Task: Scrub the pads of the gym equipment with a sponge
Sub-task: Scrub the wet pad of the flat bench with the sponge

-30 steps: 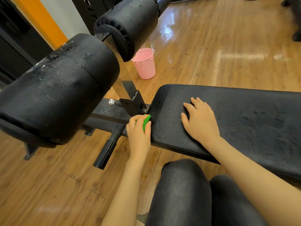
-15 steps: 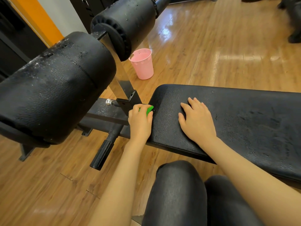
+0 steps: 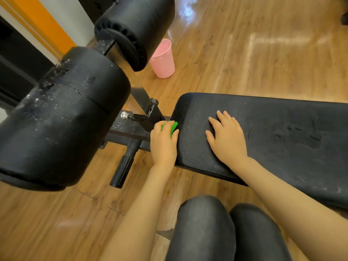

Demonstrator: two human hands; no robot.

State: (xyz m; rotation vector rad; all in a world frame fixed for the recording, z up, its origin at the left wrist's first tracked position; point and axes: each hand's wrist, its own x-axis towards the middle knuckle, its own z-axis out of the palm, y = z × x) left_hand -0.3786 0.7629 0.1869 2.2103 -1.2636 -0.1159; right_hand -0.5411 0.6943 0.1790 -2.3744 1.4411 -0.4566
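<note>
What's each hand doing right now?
Left hand: closed around the green sponge at the bench pad end.
Right hand: open, flat on the bench pad.

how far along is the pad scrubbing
Mid-job, it seems. The bench pad top shows wet streaks, so probably wiped. The left hand holds the green sponge at its end edge; the right hand lies flat on it. The roller pads look speckled, perhaps still dirty.

A small green sponge [image 3: 170, 127] presses against the rounded end of the flat, black, droplet-speckled bench pad [image 3: 273, 132], mostly covered by fingers.
</note>
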